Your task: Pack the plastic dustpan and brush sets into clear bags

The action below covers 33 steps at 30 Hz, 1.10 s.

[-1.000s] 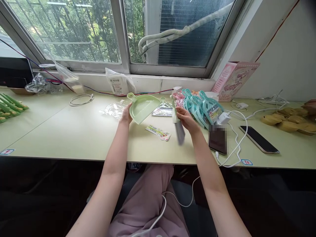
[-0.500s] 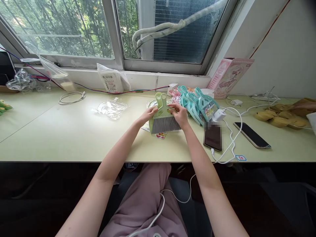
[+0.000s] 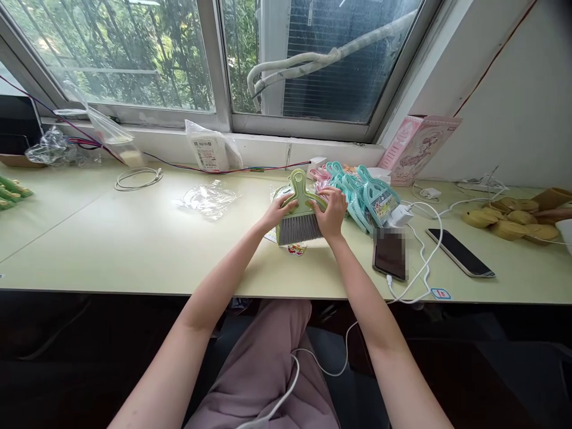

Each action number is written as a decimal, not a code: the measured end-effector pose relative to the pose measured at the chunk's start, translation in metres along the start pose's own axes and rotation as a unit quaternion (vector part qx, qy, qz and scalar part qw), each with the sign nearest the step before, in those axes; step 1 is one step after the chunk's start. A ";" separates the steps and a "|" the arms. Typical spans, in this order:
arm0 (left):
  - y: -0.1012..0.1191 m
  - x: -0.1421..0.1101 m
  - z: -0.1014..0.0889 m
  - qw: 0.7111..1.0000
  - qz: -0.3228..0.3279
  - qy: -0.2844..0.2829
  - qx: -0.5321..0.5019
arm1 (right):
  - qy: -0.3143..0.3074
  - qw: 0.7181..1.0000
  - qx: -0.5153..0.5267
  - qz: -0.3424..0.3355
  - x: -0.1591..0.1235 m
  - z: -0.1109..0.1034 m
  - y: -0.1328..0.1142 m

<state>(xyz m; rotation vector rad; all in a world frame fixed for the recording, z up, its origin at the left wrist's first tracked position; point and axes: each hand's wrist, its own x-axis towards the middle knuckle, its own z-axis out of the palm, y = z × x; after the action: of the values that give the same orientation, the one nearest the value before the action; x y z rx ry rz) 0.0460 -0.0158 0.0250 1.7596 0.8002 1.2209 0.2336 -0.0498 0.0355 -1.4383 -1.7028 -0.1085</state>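
A small light-green hand brush with grey bristles is held upright over the table, handle up and bristles down. A matching green dustpan lies flat behind it; only its left edge shows. My left hand grips the set at its left side, thumb on the brush front. On the right side, my right hand has its thumb pressed on the brush and its fingers curled behind. A colourful printed card lies on the table just below the bristles.
Several turquoise and pink brush sets are piled right of my hands. Near them are two phones, a white charger with looping cable, and a pink box. Clear plastic wrap and a coiled cable lie left.
The brush and dustpan handles, which showed side by side, now line up as one. My right thumb has moved onto the brush front, and my left thumb reaches further across. The view has shifted slightly.
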 end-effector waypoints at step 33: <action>0.005 -0.005 0.004 0.988 0.011 0.120 0.095 | -0.057 0.858 0.470 0.199 0.007 0.024 0.012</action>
<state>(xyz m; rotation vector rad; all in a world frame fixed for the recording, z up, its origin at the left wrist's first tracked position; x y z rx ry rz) 0.0487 -0.0232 0.0269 1.7967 1.0687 1.4302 0.2311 -0.0267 0.0203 -0.9860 -1.1937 0.9326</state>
